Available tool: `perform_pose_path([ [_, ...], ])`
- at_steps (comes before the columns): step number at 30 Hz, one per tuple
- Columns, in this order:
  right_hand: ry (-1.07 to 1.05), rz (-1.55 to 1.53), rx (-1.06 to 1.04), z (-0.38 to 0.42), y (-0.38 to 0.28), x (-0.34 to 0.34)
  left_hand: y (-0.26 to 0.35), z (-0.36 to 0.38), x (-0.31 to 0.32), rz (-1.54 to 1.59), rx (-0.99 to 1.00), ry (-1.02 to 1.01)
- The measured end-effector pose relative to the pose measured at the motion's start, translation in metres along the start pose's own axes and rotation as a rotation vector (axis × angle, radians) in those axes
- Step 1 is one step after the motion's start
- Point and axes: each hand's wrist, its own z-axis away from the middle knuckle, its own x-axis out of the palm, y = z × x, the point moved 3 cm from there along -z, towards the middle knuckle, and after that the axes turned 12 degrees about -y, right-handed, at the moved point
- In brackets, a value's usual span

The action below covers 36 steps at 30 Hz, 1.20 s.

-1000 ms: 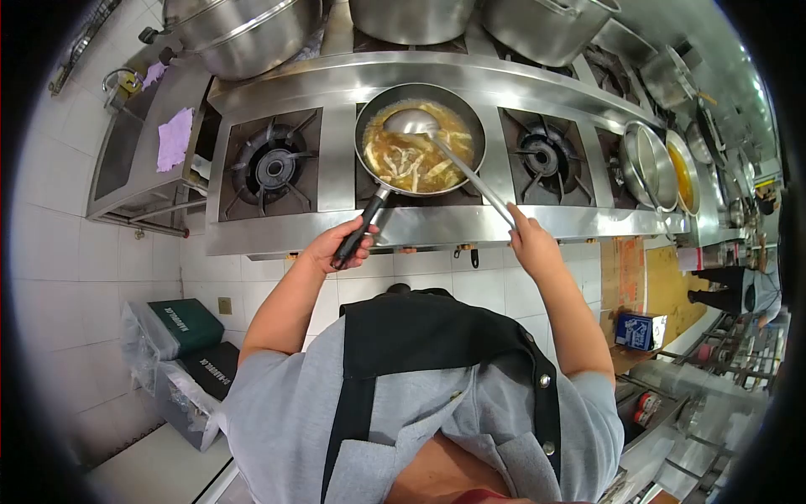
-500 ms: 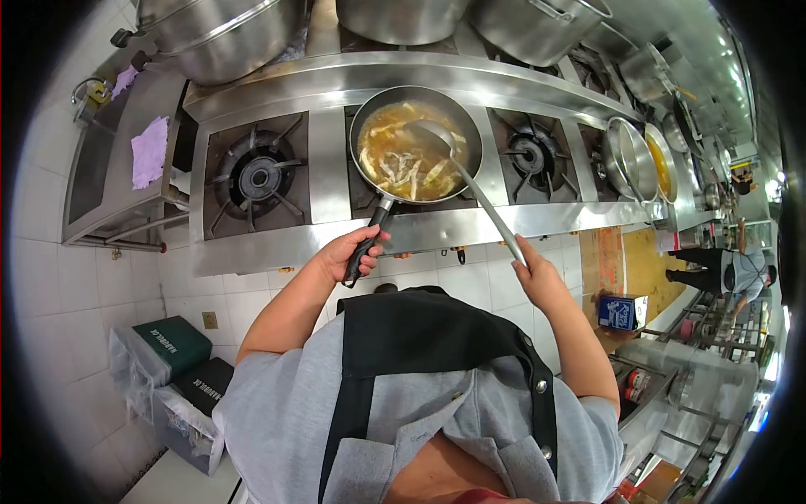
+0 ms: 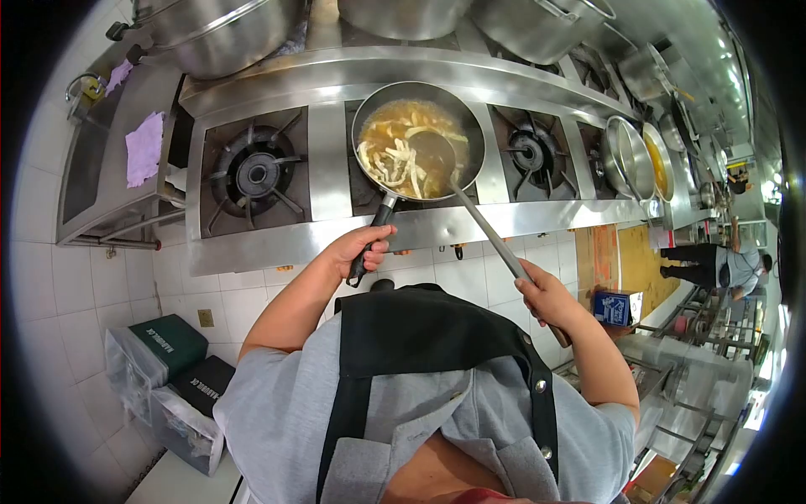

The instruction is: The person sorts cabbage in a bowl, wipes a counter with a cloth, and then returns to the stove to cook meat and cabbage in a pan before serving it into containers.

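Note:
A dark frying pan (image 3: 477,151) sits over the middle burner, holding brown broth with pale strips (image 3: 395,164) gathered toward its left and front. My left hand (image 3: 361,252) is wrapped around the pan's black handle (image 3: 383,217). In my right hand (image 3: 546,291) is the long handle of a metal ladle (image 3: 487,227), gripped partway along, with the handle's end sticking out below the fist. The ladle's bowl lies in the broth on the right side of the pan, partly covered by liquid.
Bare burners flank the pan, one on the left (image 3: 256,172) and one on the right (image 3: 529,153). Large steel pots (image 3: 403,17) line the back shelf. Metal bowls (image 3: 625,160) stand at the right end of the stove. Another person (image 3: 729,270) is farther off to the right.
The ladle's bowl has dipped lower into the broth and shifted right. My right hand has moved down and right, and more handle shows below it. The pale strips have bunched to the left.

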Motion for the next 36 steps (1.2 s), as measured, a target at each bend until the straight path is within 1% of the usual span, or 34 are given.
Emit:
perform_pose_path([
  [3,-0.074,-0.066,-0.001,-0.014,-0.007,0.008,0.001,-0.001,0.006,-0.188,0.016,0.072],
  [9,-0.264,-0.369,-0.047,-0.045,-0.012,0.02,0.002,0.001,0.008,-0.28,0.018,0.107],
  [12,-0.309,-0.449,-0.064,-0.061,-0.013,0.021,0.003,0.002,0.009,-0.277,-0.002,0.116],
  [15,-0.231,-0.448,-0.146,-0.073,-0.011,0.027,0.005,0.003,0.01,-0.297,0.004,0.107],
  [18,-0.244,-0.591,-0.132,-0.073,-0.009,0.039,0.003,0.003,0.007,-0.274,0.002,0.071],
  [21,-0.424,-0.836,-0.187,-0.063,-0.002,0.037,-0.002,0.0,0.012,-0.255,-0.013,0.05],
  [24,-0.35,-0.817,-0.186,-0.05,0.004,0.039,-0.007,-0.001,0.014,-0.252,-0.045,0.067],
  [27,-0.267,-0.766,-0.192,-0.03,0.024,0.036,-0.013,-0.001,0.025,-0.269,-0.077,0.085],
  [32,-0.21,-0.899,-0.219,0.018,0.063,0.032,-0.023,-0.003,0.058,-0.314,-0.148,0.095],
  [36,-0.158,-0.997,-0.257,0.065,0.099,0.029,-0.035,-0.018,0.093,-0.362,-0.2,0.056],
])
